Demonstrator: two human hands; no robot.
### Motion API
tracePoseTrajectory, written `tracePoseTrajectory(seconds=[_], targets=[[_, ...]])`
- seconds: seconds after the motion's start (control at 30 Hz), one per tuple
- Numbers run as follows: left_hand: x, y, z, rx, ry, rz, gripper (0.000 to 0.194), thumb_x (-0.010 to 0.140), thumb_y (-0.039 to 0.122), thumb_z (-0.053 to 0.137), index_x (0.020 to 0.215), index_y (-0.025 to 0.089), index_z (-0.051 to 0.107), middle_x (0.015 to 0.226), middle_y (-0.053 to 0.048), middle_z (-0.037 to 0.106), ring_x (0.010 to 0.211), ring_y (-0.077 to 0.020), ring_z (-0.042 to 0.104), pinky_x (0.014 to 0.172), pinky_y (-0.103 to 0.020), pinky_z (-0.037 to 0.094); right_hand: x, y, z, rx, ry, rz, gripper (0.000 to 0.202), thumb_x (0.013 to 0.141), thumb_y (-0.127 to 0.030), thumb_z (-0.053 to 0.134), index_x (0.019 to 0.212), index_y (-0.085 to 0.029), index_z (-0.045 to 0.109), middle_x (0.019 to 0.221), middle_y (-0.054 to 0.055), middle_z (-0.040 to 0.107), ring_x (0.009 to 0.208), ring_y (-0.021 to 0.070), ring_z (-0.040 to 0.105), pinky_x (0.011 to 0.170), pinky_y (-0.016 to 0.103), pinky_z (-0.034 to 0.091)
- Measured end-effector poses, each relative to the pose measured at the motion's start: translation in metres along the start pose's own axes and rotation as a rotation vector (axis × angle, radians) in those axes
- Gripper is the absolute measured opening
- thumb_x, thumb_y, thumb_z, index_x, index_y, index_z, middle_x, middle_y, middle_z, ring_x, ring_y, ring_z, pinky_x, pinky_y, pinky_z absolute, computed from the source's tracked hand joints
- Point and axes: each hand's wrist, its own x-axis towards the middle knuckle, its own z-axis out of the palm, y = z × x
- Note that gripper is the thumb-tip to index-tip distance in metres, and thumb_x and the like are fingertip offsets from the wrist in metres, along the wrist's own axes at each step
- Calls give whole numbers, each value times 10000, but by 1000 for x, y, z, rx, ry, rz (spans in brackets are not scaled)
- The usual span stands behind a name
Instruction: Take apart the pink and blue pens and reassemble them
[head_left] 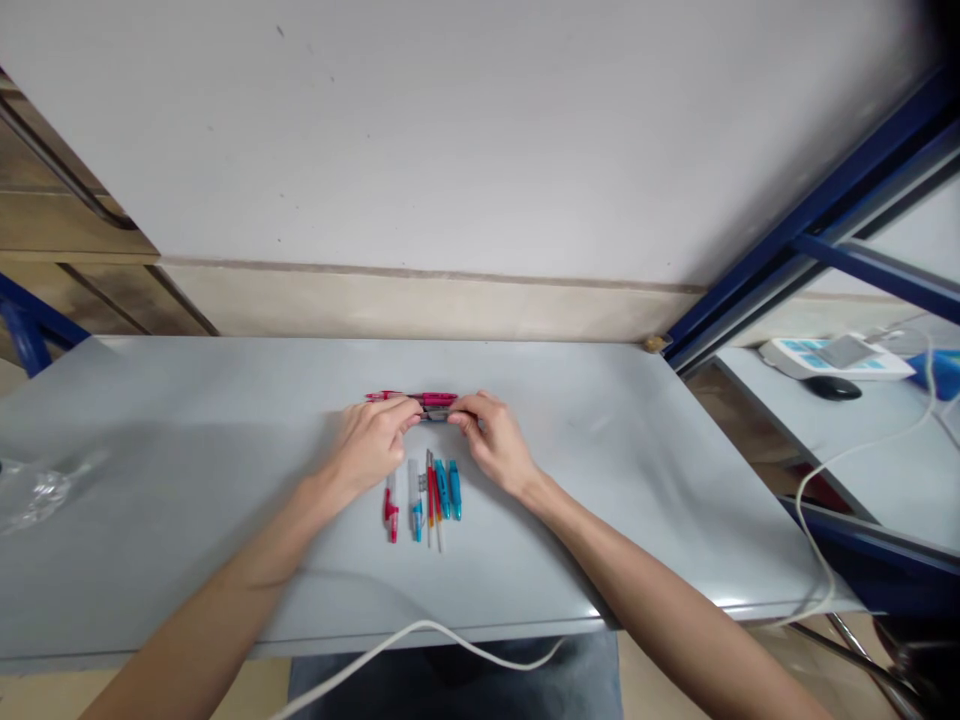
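Note:
My left hand (373, 436) and my right hand (498, 440) are closed at the two ends of a dark grey pen (436, 413), low over the table. Just behind it lies a red pen (436, 398), partly hidden by my fingers. Nearer to me, pen parts lie side by side: a transparent barrel with a red clip (391, 512), another with a blue clip (417, 515), red ink refills (432, 495) and two blue barrel pieces (454, 490). Several small grey pieces (422, 482), perhaps springs, lie among them.
The grey table (225, 520) meets the wall at the back. A crumpled transparent plastic bag (34, 495) lies at its left edge. A white cable (420, 628) crosses the front edge. At right, beyond a blue frame (795, 200), are a white device (836, 357) and a black mouse (832, 388).

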Motion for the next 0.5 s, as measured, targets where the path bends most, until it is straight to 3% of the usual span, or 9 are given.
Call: tracePoseTrajectory(seconds=[0.1,0.23,0.37,0.5], targets=[[0,1,-1,-10,-24,-40,311,702,-4,435,818,221,615,828,-5,706,779,-190,646,662,-280,372,-2,-4,-1,-51,40,-34,163,997,-174,522,969,-212,678,896,65,702,870,239,575,828,362,426],[0,2,-2,20,6,-63,265,664,26,433,780,221,570,770,-2,662,701,-182,588,634,-286,342,-1,-12,-7,-56,-22,-77,165,1025,-270,549,1120,-232,678,1093,77,734,989,255,581,891,395,427],[0,6,0,42,15,-14,239,675,41,439,778,219,561,768,-10,646,708,-187,577,624,-300,318,-1,-15,-6,-93,-44,-62,247,1064,-293,476,1071,-226,713,1014,65,757,902,244,570,852,405,411],[-1,9,1,47,25,-22,244,663,37,447,784,221,552,762,-6,651,678,-188,572,615,-308,304,-2,-16,-5,-121,14,-93,168,1026,-273,560,1109,-234,701,1074,72,740,1016,266,558,885,412,415]])
